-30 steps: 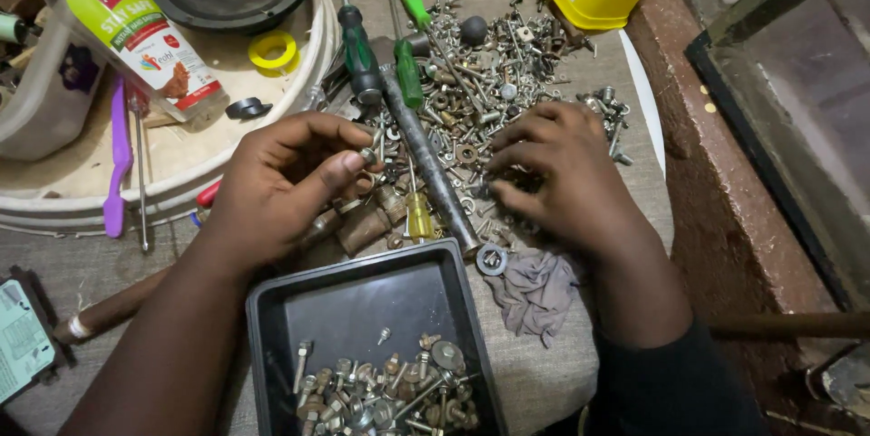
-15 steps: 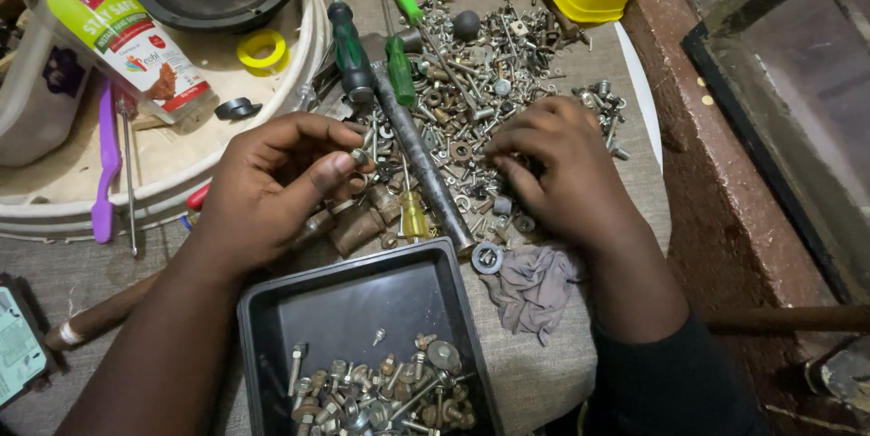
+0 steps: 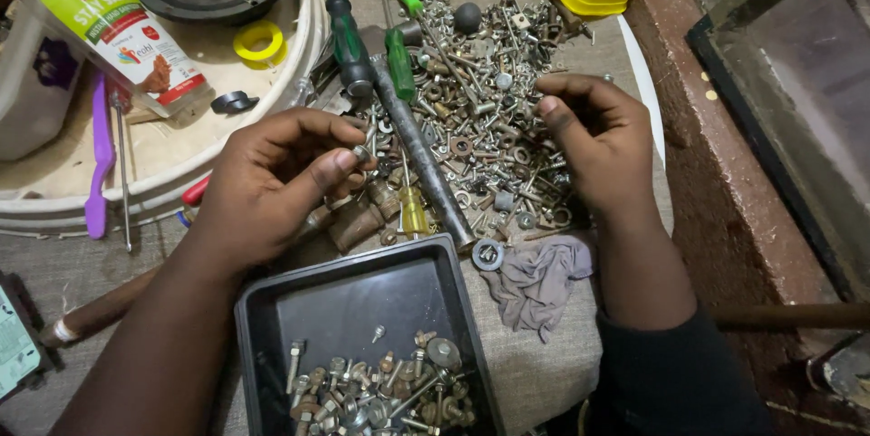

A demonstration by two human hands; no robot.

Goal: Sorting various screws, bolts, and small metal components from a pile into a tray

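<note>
Nearby, 2 green screwdrivers (image 3: pixel 373 46) and a steel rod (image 3: pixel 421 159) cross the hardware pile (image 3: pixel 489 119).

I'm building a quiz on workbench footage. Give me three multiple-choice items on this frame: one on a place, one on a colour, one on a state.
1. Where is the black tray?
A. beside the yellow container
B. nearest the camera, between the forearms
C. on the round board

2. What colour is the cloth by the tray?
A. grey
B. red
C. yellow

3. What is the left hand doing?
A. lying flat and empty
B. gripping a screwdriver
C. pinching a small metal part in its fingers

Answers: B, its corner lies between both arms; A, it is dull grey; C, thumb and forefinger close on the part.
</note>
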